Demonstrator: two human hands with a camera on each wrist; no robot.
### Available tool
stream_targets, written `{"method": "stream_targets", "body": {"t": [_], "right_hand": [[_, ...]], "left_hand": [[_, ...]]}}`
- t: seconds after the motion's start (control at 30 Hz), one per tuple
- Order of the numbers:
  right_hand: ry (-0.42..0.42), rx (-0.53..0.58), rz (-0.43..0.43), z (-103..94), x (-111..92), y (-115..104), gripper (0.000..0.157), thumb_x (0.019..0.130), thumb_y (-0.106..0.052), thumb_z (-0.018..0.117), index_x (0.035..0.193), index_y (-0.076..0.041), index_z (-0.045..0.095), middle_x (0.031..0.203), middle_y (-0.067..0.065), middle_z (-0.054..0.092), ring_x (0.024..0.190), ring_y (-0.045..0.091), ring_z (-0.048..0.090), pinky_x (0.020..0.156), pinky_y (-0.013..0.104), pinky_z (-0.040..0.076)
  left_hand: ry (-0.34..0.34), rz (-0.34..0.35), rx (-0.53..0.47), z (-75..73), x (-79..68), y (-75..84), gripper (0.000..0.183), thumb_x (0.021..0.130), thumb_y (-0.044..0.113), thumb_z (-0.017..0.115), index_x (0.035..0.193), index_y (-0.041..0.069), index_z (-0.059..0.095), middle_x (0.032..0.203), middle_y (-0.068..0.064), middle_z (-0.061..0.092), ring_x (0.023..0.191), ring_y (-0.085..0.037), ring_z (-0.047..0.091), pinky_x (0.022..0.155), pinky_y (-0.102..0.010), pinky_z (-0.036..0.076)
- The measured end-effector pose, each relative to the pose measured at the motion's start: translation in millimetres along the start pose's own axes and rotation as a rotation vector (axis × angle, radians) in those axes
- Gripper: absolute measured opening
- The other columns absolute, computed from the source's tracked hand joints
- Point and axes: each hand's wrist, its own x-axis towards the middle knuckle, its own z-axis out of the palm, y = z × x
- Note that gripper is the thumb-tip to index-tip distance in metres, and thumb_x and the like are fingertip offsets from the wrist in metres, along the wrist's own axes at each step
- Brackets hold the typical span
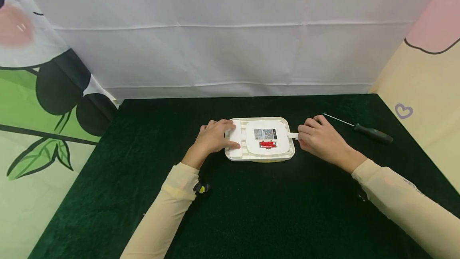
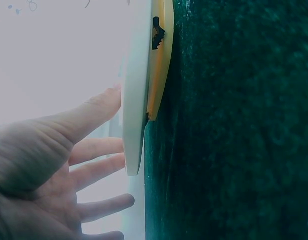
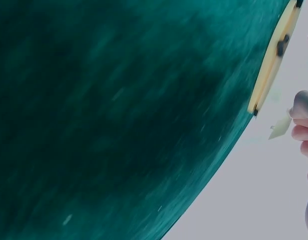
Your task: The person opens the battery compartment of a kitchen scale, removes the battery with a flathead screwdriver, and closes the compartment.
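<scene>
A flat white rounded device (image 1: 267, 125) lies on the dark green cloth, with a printed label and a red sticker on its raised panel. Its yellow underside (image 2: 161, 65) shows in the left wrist view. My left hand (image 1: 215, 137) rests on the device's left end, thumb and fingers spread across the white strip (image 1: 235, 133) there; several fingers look straight in the left wrist view. At the opposite end my right hand (image 1: 316, 137) pinches a small flat white piece (image 1: 292, 135), which overlaps the device's edge in the head view. That piece (image 3: 281, 127) looks thin and angular from the right wrist.
A screwdriver with a dark handle (image 1: 373, 133) lies to the right, its metal shaft running behind my right hand. The green-covered table (image 1: 251, 215) extends toward me. A white cloth backdrop (image 1: 230, 51) hangs behind it, with printed cloths at both sides.
</scene>
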Motion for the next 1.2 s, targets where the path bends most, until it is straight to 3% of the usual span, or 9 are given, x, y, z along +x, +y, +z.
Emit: {"method": "stream_targets", "body": {"t": [0.17,0.6,1.2], "right_hand": [[0.021,-0.005,0.030,-0.2,-17.8,16.9,0.008,0.076,-0.008,0.077,0.079,-0.009,0.069,0.082,0.005,0.065,0.083,0.026,0.054,0.082,0.048,0.044],[-0.044,0.012,0.098,7.8,-62.0,44.0,0.014,0.072,-0.008,0.081,0.079,-0.008,0.069,0.084,0.007,0.065,0.083,0.027,0.054,0.079,0.048,0.042],[-0.101,0.018,0.088,7.4,-69.2,43.1,0.018,0.072,-0.012,0.082,0.087,-0.010,0.072,0.087,0.007,0.064,0.082,0.026,0.054,0.070,0.043,0.046]], "left_hand": [[0.004,-0.004,-0.001,0.1,0.7,0.0,0.073,0.082,0.053,0.073,0.144,0.023,0.049,0.155,0.002,0.039,0.135,-0.030,0.035,0.110,-0.054,0.026],[0.008,0.009,-0.003,0.6,0.9,-0.8,0.073,0.082,0.053,0.074,0.144,0.023,0.050,0.154,0.001,0.040,0.133,-0.030,0.037,0.110,-0.054,0.027],[0.012,0.022,0.002,1.1,0.4,-2.3,0.073,0.082,0.053,0.073,0.144,0.022,0.050,0.155,0.001,0.040,0.132,-0.029,0.038,0.110,-0.053,0.028]]}}
